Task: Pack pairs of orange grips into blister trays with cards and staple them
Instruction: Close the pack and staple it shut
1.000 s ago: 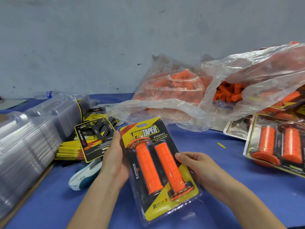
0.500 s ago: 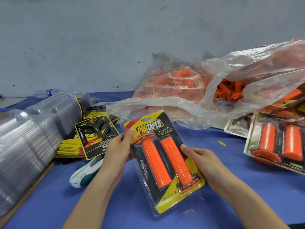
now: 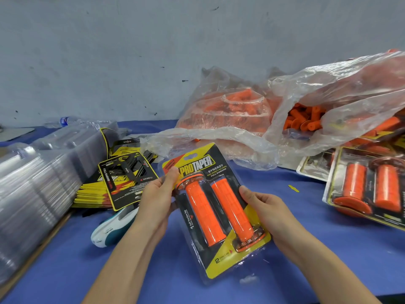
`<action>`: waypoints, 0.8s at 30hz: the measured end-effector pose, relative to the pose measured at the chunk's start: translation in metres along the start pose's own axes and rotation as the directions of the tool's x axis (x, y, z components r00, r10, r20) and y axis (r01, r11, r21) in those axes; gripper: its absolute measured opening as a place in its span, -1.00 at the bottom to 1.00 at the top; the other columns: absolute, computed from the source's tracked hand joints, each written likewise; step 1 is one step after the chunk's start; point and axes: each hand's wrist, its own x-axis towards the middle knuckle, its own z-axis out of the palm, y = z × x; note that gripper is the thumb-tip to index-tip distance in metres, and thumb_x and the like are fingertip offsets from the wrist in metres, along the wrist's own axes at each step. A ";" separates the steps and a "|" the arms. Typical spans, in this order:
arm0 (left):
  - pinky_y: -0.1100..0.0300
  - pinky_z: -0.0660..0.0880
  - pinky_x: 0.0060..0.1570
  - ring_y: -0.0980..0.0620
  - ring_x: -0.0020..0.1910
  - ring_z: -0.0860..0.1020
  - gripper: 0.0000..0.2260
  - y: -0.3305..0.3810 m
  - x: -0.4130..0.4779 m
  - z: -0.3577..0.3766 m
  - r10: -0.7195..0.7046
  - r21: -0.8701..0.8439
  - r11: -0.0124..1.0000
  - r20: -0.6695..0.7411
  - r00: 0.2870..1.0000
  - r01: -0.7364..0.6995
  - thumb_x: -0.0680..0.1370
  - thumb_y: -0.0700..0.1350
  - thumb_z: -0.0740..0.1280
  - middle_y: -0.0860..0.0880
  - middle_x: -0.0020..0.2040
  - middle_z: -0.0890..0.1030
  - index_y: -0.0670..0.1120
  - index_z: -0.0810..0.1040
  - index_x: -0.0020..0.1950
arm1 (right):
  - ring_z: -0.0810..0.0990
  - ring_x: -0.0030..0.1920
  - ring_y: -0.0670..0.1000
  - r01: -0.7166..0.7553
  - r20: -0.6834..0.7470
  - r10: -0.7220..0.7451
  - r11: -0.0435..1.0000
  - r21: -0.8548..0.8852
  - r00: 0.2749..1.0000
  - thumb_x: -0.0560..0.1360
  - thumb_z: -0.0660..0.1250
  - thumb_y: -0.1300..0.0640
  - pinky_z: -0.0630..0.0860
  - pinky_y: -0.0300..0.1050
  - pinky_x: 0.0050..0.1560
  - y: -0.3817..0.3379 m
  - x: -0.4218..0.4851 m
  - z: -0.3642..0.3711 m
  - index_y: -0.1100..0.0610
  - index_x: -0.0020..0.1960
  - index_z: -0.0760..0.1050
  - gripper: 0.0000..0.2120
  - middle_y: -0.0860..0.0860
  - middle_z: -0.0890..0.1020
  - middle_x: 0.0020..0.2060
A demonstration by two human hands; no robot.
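Observation:
A blister pack (image 3: 215, 249) with a yellow-and-black card and two orange grips (image 3: 203, 213) is held up above the blue table, tilted. My left hand (image 3: 156, 200) grips its left edge, thumb on the card's top corner. My right hand (image 3: 262, 207) holds its right edge beside the second grip. A white and teal stapler (image 3: 109, 231) lies on the table under my left forearm. Printed cards (image 3: 125, 183) are piled left of the pack. Empty clear trays (image 3: 32, 194) are stacked at the far left.
Clear plastic bags of loose orange grips (image 3: 306, 119) sit at the back right against the wall. Packed blister packs (image 3: 368, 189) pile at the right edge. A water bottle (image 3: 65, 121) lies at the back left. The blue table (image 3: 328, 238) shows between the piles.
The pack has been lifted slightly and shifted right and up in both hands. My left thumb has slid up onto the card's top corner.

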 end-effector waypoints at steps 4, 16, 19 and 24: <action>0.16 0.60 -0.24 0.03 -0.20 0.65 -0.63 -0.008 -0.004 0.015 -0.085 -0.074 0.994 -0.020 0.996 0.083 0.62 0.13 0.21 -0.11 -0.06 0.69 -0.14 0.61 0.11 | 0.67 -0.20 0.24 0.026 -0.137 -0.011 0.994 0.103 0.990 0.39 0.33 -0.31 0.61 0.29 -0.04 -0.003 0.000 0.007 0.17 -0.10 0.66 -0.48 0.29 0.68 -0.16; 0.08 0.58 -0.12 -0.09 -0.07 0.71 -0.53 -0.025 -0.028 0.046 -0.187 -0.020 0.982 0.086 0.979 0.190 0.54 0.35 0.14 -0.09 -0.04 0.73 0.10 0.73 -0.09 | 0.66 -0.36 -0.18 0.040 -0.321 0.054 0.960 0.278 0.946 0.60 0.06 -0.28 0.48 -0.34 -0.48 -0.008 0.010 -0.002 0.00 -0.08 0.61 -0.53 -0.17 0.69 -0.35; -0.04 0.56 0.06 -0.09 -0.02 0.68 -0.51 -0.023 -0.033 0.056 -0.073 0.044 0.997 0.120 0.990 0.068 0.43 0.41 0.20 -0.05 -0.03 0.72 0.08 0.72 -0.04 | 0.66 -0.37 -0.16 0.069 -0.356 0.050 0.947 0.314 0.933 0.60 0.11 -0.24 0.46 -0.35 -0.52 -0.016 0.006 -0.014 0.04 -0.11 0.64 -0.54 -0.11 0.70 -0.35; 0.14 0.50 -0.50 -0.11 -0.36 0.63 -0.52 -0.010 -0.056 0.095 0.075 0.106 0.987 0.346 0.935 -0.118 0.46 0.31 0.23 -0.21 -0.23 0.68 -0.08 0.64 -0.04 | 0.71 -0.07 0.08 0.115 -0.432 0.108 0.882 0.458 0.895 0.56 0.16 -0.30 0.63 0.07 0.01 -0.037 -0.006 -0.055 0.02 0.06 0.63 -0.54 0.02 0.73 -0.07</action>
